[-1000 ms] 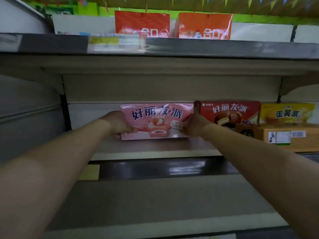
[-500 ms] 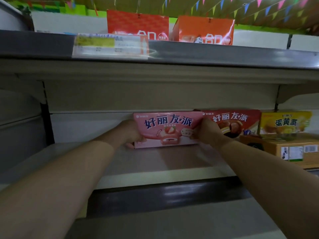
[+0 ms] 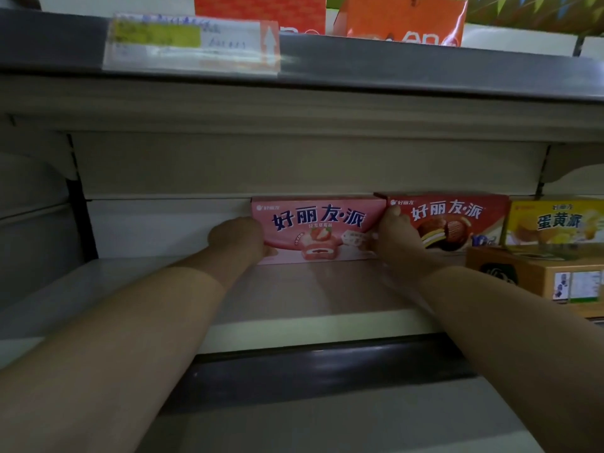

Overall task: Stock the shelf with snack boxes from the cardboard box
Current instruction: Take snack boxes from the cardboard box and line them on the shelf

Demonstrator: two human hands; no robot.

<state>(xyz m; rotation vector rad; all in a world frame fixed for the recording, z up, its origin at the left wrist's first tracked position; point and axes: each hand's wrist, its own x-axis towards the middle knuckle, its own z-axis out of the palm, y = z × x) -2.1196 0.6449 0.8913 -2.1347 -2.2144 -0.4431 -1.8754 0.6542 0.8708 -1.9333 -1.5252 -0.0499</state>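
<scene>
From the head camera, both bare forearms reach deep into a shelf bay. The pink snack box [image 3: 318,232] stands upright on its long edge at the back of the shelf [image 3: 294,299], its printed face toward the camera, its back against or very near the pale rear panel.

The left hand [image 3: 238,237] holds the pink snack box at its left end; the fingers curl round that end, though most of them are hidden behind the card. The right hand [image 3: 394,237] grips the right end, thumb on the front face, fingers wrapped toward the edge where the pink snack box meets the red snack box [image 3: 457,220].

The red snack box stands just right of the pink snack box, touching or nearly so, also upright and face out. Further right of it is a yellow snack box [image 3: 555,222], partly cut off by the frame edge. In front of the yellow snack box, and well to the right of the pink snack box, sits the cardboard box [image 3: 536,273] with labels on its side; what it holds cannot be seen.

Above the pink snack box runs the upper shelf rail with a price tag [image 3: 192,42], blurred. Two orange-red cartons [image 3: 405,24] stand on that upper shelf.
</scene>
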